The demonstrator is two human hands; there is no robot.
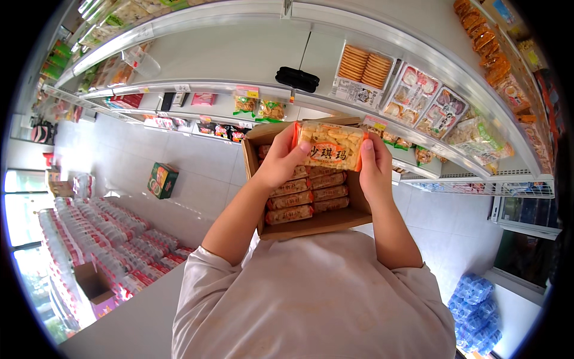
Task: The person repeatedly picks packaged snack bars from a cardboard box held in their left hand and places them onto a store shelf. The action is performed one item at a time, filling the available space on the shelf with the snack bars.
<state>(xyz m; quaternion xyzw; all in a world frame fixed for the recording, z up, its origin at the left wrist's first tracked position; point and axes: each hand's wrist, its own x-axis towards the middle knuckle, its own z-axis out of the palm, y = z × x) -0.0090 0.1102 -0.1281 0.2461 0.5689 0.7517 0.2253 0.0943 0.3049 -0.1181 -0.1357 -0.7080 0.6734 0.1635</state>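
Between my two hands is a packaged snack cake, a flat clear packet with orange ends and a yellowish, lumpy filling. My left hand pinches its left end, with the thumb across the front. The right end is gripped by my right hand, thumb on the near face. Below the packet, close to my body, is an open cardboard box. Wrapped snack cakes of a similar look lie inside it in two columns. The held packet and my hands hide the far part of the box.
Ahead runs a white store shelf bearing a black item, a tray of round crackers and boxed sweets. A green carton sits on the tiled floor. Stacked bottle packs stand left; blue-wrapped packs stand at lower right.
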